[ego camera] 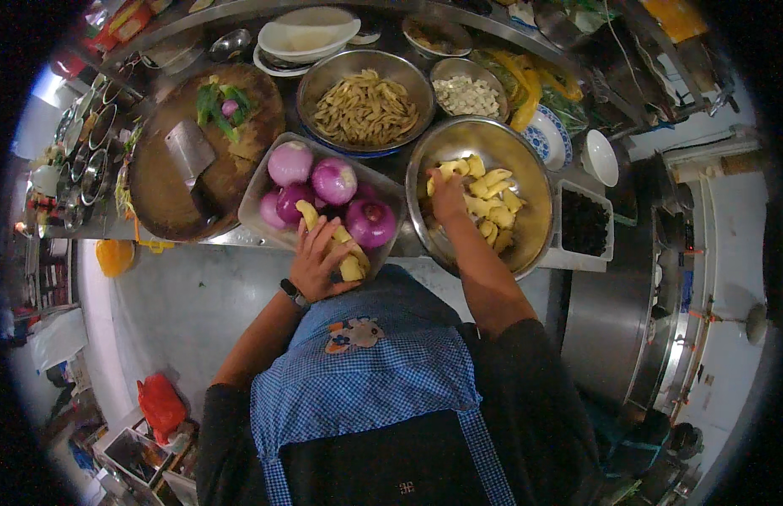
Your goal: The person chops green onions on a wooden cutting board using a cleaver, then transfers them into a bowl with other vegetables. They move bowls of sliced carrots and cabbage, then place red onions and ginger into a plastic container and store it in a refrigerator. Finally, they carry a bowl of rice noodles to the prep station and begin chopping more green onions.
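My right hand (449,197) reaches into a large steel bowl (543,209) of peeled ginger pieces (492,183), its fingers around a piece at the bowl's left side. My left hand (319,256) lies over the near edge of a clear plastic tub (255,212) of onions, on some pale yellow ginger (352,268); whether its fingers grip the ginger or only rest on it is not plain. Peeled purple onions (334,181) fill the tub behind that hand. Left of the tub, a cleaver (190,152) lies on a round wooden chopping block (157,190) with a scallion bundle (224,107).
Behind the tub stands a steel bowl of yellowish strips (366,107), beside a smaller bowl of white cubes (466,96). A plastic box of dark pieces (584,222) is at the right, near a white bowl (600,158). A steel shelf edge (240,16) runs along the back.
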### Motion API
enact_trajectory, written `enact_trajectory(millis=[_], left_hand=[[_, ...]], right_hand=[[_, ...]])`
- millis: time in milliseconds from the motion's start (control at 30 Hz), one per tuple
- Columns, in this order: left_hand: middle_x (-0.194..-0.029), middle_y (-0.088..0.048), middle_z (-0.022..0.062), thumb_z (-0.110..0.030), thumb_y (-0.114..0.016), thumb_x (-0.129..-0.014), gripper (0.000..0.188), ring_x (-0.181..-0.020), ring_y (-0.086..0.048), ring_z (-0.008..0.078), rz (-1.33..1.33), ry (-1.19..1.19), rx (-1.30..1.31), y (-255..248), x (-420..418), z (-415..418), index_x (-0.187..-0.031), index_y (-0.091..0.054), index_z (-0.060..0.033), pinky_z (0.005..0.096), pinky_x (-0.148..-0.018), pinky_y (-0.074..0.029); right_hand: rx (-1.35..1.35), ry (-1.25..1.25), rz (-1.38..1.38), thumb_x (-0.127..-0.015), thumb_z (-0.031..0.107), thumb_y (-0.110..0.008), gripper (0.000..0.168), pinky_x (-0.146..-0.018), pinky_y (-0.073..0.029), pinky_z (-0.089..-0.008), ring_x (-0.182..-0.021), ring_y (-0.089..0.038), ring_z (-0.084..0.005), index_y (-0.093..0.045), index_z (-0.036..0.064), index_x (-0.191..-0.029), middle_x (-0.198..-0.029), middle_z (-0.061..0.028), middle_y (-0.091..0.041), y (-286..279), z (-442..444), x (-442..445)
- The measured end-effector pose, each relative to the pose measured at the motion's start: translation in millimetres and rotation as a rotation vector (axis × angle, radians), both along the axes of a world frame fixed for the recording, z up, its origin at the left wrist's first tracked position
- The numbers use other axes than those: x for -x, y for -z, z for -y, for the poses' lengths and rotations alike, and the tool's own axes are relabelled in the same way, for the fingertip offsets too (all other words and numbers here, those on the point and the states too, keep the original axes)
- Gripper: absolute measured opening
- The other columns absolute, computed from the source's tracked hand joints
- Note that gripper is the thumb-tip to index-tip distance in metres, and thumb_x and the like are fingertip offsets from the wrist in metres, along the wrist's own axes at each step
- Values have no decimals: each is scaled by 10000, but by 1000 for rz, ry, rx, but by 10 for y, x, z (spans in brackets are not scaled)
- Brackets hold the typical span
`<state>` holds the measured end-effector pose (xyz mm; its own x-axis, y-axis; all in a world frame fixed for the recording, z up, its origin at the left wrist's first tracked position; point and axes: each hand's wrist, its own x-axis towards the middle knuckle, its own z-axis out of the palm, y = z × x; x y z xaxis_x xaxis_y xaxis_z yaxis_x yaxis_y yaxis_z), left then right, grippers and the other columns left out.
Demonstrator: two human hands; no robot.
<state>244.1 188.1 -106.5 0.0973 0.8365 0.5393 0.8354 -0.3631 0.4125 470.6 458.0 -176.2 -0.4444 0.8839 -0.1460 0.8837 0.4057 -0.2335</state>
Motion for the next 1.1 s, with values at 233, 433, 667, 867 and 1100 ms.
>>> enact_trajectory(millis=[233,433,667,867,1100], left_hand=[[-1496,-311,202,-354,-807,-642,857,-1379,-278,452,-9,-142,257,-231,-7,-28,-1392,-448,-146,632,-1110,-199],[-1515,-285,214,-329,-741,-726,870,-1412,-247,422,88,-81,226,-438,-36,-239,-1453,-350,-52,522,-1151,-211],[-1508,-294,211,-90,-596,-768,685,-1394,-256,457,141,-397,8,-126,191,-72,-1417,-384,-42,535,-1144,-210],[-1418,-394,188,-45,-683,-679,725,-1276,-402,419,121,-462,48,-13,446,-158,-1364,-458,-111,494,-1063,-343],[-1368,-436,196,-32,-664,-702,650,-1247,-418,410,253,-690,-8,93,586,-77,-1323,-478,-68,473,-1063,-343]], right_hand=[[28,17,-269,-692,100,-750,489,-845,-494,-440,-1055,-587,-374,-529,156,-1125,-1143,-178,-596,-356,48,-182],[-17,-92,-776,-671,24,-678,433,-935,-438,-352,-1048,-567,-292,-549,67,-1082,-1092,-114,-585,-1218,519,77],[247,-427,-588,-695,68,-692,425,-913,-480,-418,-1073,-553,-381,-572,171,-1090,-1150,-162,-517,-1692,1358,573],[80,-768,-471,-687,108,-725,481,-892,-494,-454,-1076,-544,-405,-578,223,-1130,-1200,-176,-451,-1545,1583,779],[179,-792,-426,-785,110,-644,393,-898,-490,-463,-1119,-524,-428,-587,227,-1156,-1232,-207,-449,-1213,1639,1002]])
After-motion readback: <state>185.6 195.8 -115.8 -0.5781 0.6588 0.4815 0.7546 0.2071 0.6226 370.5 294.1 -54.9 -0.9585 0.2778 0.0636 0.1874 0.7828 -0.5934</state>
